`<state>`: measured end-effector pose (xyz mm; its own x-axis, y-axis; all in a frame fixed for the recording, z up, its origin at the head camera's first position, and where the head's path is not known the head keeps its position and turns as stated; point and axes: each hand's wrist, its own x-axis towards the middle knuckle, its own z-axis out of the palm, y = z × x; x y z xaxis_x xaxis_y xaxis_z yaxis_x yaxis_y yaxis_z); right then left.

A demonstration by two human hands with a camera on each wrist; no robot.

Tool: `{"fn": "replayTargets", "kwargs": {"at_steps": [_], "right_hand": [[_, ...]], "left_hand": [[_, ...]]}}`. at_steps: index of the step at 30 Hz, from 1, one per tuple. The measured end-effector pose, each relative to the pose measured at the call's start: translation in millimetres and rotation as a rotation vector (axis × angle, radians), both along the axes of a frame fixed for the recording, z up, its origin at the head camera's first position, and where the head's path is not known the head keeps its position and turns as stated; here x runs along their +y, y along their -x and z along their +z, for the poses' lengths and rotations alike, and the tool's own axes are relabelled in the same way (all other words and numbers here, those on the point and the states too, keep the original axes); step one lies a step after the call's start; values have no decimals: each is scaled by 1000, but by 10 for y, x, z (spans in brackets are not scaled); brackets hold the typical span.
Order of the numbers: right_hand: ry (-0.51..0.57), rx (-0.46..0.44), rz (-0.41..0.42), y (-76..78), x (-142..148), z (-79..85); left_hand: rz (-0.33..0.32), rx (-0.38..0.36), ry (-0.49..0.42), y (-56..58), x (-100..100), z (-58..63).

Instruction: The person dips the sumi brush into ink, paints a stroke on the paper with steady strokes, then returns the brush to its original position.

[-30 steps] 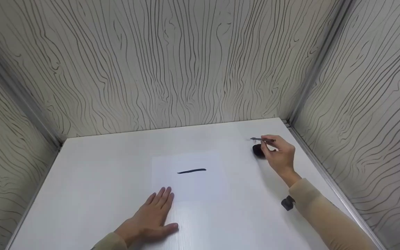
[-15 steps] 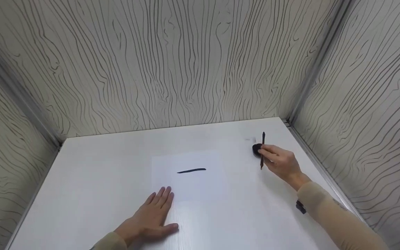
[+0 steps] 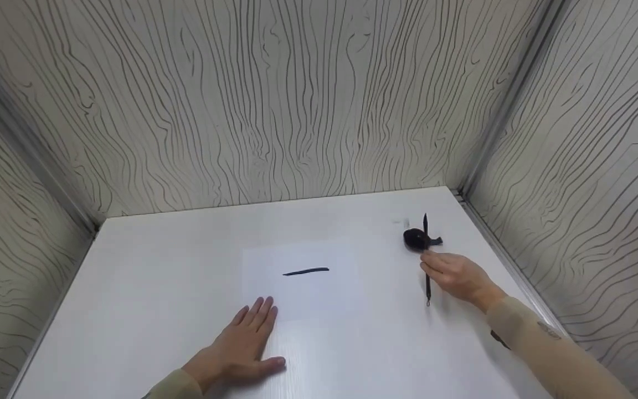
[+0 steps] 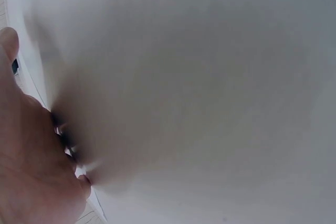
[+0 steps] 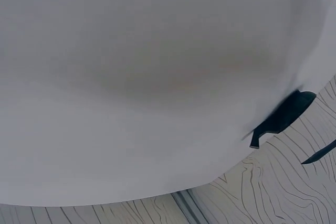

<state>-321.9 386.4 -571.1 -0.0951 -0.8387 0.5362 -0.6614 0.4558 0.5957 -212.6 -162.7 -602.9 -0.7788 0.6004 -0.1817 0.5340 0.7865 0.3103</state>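
Note:
A sheet of white paper lies on the white table, with one dark, nearly horizontal brush stroke on it. My left hand lies flat, its fingertips on the paper's lower left corner; its palm side also shows in the left wrist view. Between thumb and fingers, my right hand pinches a dark writing brush, pointed tip away from me and a small loop at the near end. Just beyond these fingers sits a small dark rounded dish with a stubby handle. The brush tip shows at the right wrist view's edge.
The white table is enclosed by wood-grain-patterned panels at the back and both sides. Grey metal strips run along the corners. Faint grey smudges mark the tabletop just behind the dish.
My right hand has drawn back toward me from the dish, and the brush has turned from pointing left to pointing away. The left hand and paper have stayed in place.

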Motion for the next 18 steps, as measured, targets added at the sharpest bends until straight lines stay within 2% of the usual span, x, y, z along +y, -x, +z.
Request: {"fn": "replayTargets", "kwargs": {"at_steps": [9, 18], "right_hand": [[-85, -14, -39, -40, 153, -99], [-97, -81, -61, -70, 293, -190]], "left_hand": [[10, 4, 19, 7, -7, -6], [7, 16, 31, 7, 5, -23]]}}
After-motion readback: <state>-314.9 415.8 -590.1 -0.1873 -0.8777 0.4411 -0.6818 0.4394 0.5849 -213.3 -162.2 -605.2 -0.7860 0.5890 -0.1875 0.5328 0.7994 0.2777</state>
